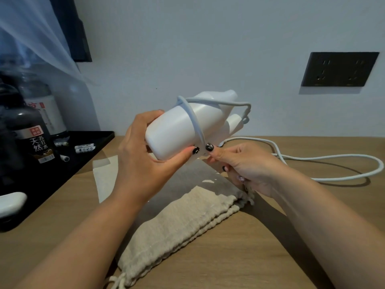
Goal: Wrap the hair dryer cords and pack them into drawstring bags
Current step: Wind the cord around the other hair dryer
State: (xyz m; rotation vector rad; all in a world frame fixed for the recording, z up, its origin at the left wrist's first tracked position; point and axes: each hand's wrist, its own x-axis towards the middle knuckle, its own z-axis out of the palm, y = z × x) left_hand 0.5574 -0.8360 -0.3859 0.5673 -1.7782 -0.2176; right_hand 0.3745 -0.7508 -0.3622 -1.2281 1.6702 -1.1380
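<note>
Head view was all I had. Left hand (143,151) gripped the barrel of the white hair dryer (177,132), fingers curled round it, thumb underneath, held up above the bench (250,247). Right hand (245,165) pinched the white cord (312,159) just under the barrel, thumb and forefinger closed on it. One loop of cord ran over the barrel and along to the folded handle; the rest trailed in slack curves on the bench to the right, its far end cut off by the frame edge, so I saw no plug.

Two beige drawstring bags (179,228) lay flat on the bench beneath the hands, stacked, one drawstring knot at the bottom edge, the other end bunched by my right wrist.

Writing: the dark bottle (35,138) on the black tray (100,142) had a label reading 天然 and 苏打水, with a red square seal above that I couldn't read. A second bottle behind it showed a red character, partly hidden. Small white batteries (85,148) on the tray carried print too small to read reliably.

Black double socket plate (339,68) sat on the wall. White rounded object (10,202) at the left edge was cut off; I couldn't identify it. Sheer curtain blurred the top-left corner.
</note>
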